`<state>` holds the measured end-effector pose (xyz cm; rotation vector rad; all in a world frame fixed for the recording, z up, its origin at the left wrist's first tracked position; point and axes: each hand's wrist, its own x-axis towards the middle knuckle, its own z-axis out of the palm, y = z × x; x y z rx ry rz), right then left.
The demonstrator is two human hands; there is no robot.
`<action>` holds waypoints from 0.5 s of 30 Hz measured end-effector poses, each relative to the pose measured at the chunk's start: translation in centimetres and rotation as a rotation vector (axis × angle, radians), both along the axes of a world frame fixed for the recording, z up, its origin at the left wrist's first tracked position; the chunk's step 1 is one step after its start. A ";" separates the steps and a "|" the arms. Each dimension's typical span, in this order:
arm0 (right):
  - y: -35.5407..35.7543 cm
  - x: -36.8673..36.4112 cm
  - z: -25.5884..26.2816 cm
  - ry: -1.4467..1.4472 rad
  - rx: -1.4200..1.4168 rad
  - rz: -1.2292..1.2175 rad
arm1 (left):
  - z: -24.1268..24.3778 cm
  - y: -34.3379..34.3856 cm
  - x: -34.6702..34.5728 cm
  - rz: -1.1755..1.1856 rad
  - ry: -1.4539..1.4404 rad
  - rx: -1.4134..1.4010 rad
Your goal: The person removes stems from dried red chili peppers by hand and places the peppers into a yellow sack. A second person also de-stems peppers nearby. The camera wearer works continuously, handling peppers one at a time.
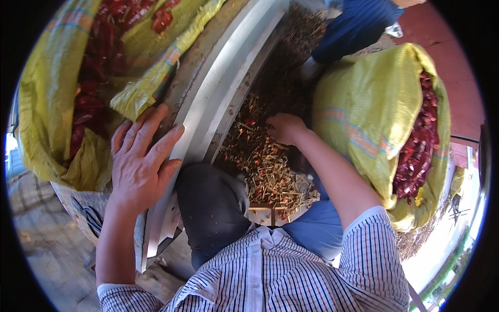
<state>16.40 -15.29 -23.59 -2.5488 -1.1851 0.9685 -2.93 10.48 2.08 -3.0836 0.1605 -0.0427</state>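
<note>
My left hand [142, 156] is spread, fingers apart, at the lower edge of an open yellow woven sack [62, 97], beside a metal ledge [202, 93]. Inside that sack lie dried red chili peppers [97, 58]. My right hand [286, 128] hangs over a heap of chili stems and debris [269, 167] between my knees. Its fingers are curled and partly hidden, so whether it holds something does not show. Right of my right forearm stands a second yellow woven sack [351, 105], its mouth full of dried red chilies [415, 156].
Another person's leg in dark blue trousers [351, 31] is at the upper right, beyond the right sack. A coil of black cable [89, 218] lies at the lower left. The metal ledge runs diagonally along my left side. A red surface [448, 66] lies at the right.
</note>
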 end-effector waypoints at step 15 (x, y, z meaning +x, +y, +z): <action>5.4 -2.9 -21.9 -0.001 0.076 -0.107 | 0.1 3.1 -2.7 -0.020 0.205 -0.063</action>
